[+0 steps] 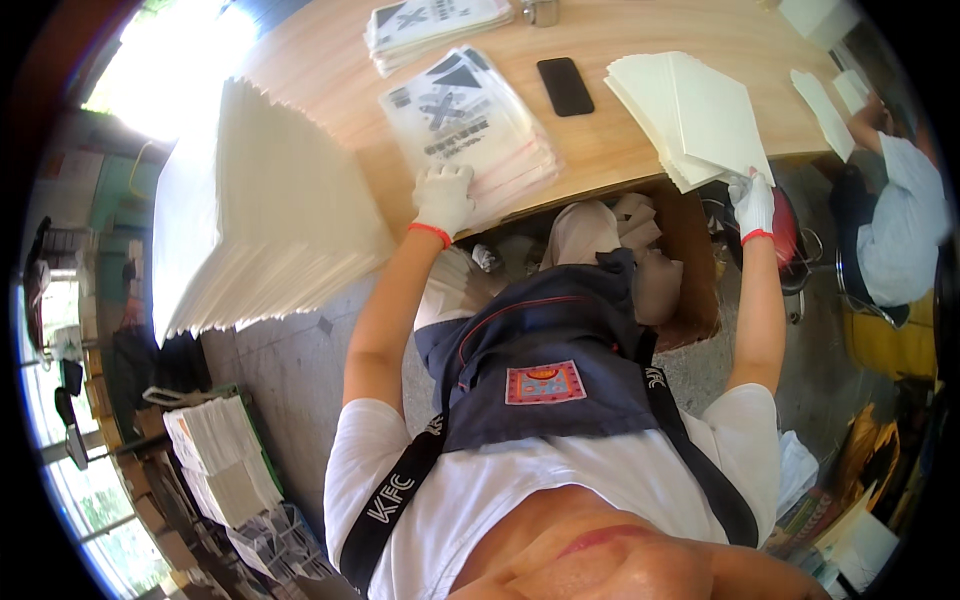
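My left hand (443,197), in a white glove with a red cuff, is at the near left edge of a pile of printed plastic bags (480,125). Its fingers are bent over the bags there. My right hand (752,203), gloved alike, pinches the near corner of the top white sheet (718,115) on a fanned pile of white sheets (650,85). The thumb and fingertips are close together at that corner. Between the two piles lies a black phone (565,86).
A tall stack of white sheets (280,200) stands at the left. More printed bags (435,25) lie at the far side of the wooden table (620,25), near a small metal object (540,12). At the right sits another person (900,220), beside loose white pieces (825,110).
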Tool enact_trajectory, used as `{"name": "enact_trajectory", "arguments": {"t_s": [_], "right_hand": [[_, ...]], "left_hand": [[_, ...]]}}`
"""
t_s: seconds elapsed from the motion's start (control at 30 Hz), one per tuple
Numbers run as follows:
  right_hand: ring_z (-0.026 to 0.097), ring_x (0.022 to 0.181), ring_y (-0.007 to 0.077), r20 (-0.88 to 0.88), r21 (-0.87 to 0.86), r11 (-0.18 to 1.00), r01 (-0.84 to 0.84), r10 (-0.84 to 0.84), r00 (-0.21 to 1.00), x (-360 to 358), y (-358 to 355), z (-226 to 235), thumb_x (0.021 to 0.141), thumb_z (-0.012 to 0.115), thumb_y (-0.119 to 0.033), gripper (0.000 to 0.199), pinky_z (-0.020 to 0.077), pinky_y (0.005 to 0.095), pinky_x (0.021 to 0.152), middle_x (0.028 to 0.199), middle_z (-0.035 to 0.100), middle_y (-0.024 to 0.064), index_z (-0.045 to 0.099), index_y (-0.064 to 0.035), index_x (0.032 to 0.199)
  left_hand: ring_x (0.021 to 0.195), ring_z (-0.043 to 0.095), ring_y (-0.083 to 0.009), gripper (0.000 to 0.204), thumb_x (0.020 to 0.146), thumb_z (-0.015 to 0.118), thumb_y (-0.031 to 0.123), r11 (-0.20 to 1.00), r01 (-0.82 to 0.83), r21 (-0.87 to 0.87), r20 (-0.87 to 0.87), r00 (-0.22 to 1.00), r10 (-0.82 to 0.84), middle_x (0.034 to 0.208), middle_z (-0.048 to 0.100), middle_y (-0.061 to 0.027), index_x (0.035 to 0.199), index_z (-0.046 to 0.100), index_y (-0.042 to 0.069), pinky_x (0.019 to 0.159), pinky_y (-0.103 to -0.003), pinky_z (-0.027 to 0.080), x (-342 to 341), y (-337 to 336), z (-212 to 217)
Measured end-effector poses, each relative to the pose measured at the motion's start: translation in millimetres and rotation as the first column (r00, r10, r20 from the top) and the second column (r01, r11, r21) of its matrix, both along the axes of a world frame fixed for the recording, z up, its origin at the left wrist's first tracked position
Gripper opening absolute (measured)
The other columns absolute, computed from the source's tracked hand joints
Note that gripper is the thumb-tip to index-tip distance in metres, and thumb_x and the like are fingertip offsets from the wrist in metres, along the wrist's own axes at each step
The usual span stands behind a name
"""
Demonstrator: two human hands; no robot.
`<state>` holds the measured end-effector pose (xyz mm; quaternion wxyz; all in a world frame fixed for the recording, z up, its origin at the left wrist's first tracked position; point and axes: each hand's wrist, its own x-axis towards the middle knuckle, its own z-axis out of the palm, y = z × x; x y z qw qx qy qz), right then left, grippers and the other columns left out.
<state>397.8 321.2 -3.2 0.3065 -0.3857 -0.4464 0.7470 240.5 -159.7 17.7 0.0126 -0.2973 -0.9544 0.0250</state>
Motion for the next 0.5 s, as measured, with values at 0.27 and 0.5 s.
{"name": "enact_trajectory", "arguments": {"t_s": [0.27,0.5], "right_hand": [[0.057,0.056,0.017,-0.416,0.076,0.838,-0.541,0.519,0.746,19.5,-32.8,19.8,0.09,0.046,-0.015,0.024,0.046,0.0292,0.044,0.083,0.062,0.0118,0.047,-0.0027,0.112],[0.057,0.045,0.0097,-0.193,-0.265,0.73,-0.63,0.6,0.777,36.3,-177.6,22.1,0.082,0.053,-0.016,0.04,0.0389,0.02,0.03,0.08,0.064,0.0077,0.048,0.0045,0.116]], "left_hand": [[0.098,0.055,-0.0229,0.023,0.071,0.061,0.015,0.982,0.045,0.181,0.051,0.997,-0.055,0.101,0.057,-0.0033,0.093,0.057,0.017,0.08,-0.037,0.047,-18.8,-19.0,-1.6],[0.098,0.055,-0.0233,0.015,0.075,0.057,0.018,0.992,0.04,0.119,0.021,0.999,-0.043,0.1,0.056,-0.0039,0.09,0.058,0.016,0.075,-0.038,0.049,-28.3,-15.1,-17.1]]}}
